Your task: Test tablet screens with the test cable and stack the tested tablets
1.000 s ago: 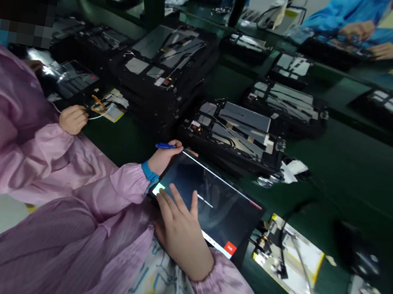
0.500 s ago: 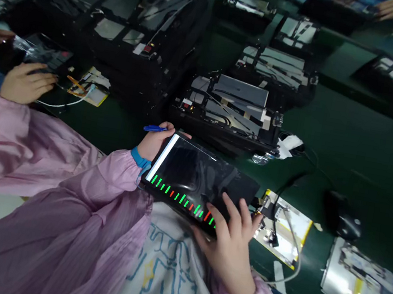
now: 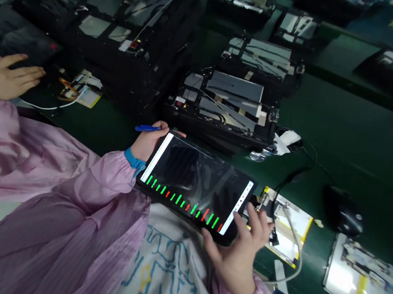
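Left hand [image 3: 146, 144] gripped tablet [image 3: 192, 182] by one end, blue pen [image 3: 146, 128] also in grasp; right hand [image 3: 239, 261] spread at other end, contact unclear. Tablet, between both, looked light, stiff, slick-faced, probably fragile; edges, rather than face, seemed safest hold.

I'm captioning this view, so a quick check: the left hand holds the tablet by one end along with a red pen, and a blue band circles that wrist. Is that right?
Not quite: the pen is blue, not red, as the head view shows. The left hand does hold the tablet by one end, and a blue band circles that wrist.
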Demonstrator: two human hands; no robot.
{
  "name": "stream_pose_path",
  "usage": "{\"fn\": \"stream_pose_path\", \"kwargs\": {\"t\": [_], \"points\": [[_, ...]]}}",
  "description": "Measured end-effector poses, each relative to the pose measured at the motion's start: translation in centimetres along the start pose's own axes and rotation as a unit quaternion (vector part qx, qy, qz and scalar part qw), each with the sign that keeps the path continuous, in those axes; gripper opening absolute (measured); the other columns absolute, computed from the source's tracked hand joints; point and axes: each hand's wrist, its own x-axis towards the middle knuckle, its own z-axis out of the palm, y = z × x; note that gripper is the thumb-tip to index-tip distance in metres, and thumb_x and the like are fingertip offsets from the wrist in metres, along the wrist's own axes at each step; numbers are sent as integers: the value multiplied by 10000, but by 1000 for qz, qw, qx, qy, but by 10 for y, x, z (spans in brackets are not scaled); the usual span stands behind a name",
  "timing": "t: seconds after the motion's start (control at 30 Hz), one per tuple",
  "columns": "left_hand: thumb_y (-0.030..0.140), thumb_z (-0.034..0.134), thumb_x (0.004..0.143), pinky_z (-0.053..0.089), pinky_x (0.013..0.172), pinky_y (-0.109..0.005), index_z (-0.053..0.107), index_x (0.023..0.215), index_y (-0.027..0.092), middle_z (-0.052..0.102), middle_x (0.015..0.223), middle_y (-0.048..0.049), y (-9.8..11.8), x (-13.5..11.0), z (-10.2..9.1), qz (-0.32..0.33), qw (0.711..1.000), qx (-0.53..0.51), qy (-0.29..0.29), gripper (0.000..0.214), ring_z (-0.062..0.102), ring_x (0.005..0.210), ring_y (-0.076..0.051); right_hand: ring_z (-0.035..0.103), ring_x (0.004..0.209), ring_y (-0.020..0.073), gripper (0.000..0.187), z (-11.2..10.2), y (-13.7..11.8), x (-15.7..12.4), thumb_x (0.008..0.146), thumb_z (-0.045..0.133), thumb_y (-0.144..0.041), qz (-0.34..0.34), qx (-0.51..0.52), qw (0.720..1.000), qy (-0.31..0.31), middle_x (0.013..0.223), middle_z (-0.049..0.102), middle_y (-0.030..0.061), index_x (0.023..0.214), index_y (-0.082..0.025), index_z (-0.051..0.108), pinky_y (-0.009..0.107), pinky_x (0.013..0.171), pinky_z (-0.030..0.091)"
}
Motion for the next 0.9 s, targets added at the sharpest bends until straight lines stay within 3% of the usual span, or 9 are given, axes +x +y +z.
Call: {"fn": "stream_pose_path", "kwargs": {"t": [0.1,0.33,0.43,0.63,0.9], "points": [[174,558,811,433,669,-284,356,743,197,720,833,-41,3,-1,1,-6,999,30,-7,214,613,637,-165,296,1341,437,706,8,8,-15,756,643,-445,28,-6,996,80,1397,406,182,1355,-204,358,725,1007,236],[180,538,817,458,674,-297,372,741,194,702,825,-34,8,-4,2,10,999,49,-21,183,615,644,-166,315,1332,440,909,32,19,-30,674,715,-454,9,-38,986,164,1399,428,146,1443,-229,285,751,1020,202],[204,567,806,476,696,-332,389,760,198,713,852,-53,7,-5,2,16,998,48,-24,184,658,741,-219,352,1315,428,916,32,20,-29,658,726,-467,-8,-52,984,168,1395,454,120,1446,-256,308,745,1026,223],[228,590,801,490,691,-351,409,775,206,729,893,-79,7,-6,1,30,998,45,-34,184,670,733,-235,377,1306,423,939,30,20,-28,639,753,-443,-10,-51,987,155,1394,471,122,1448,-241,321,748,1021,245],[224,634,782,485,676,-304,429,752,193,728,875,-74,10,-7,3,19,999,5,-46,210,672,725,-212,379,1319,395,956,31,17,-25,626,778,-359,-4,-37,987,156,1439,436,95,1455,-242,317,700,1066,230]]}}
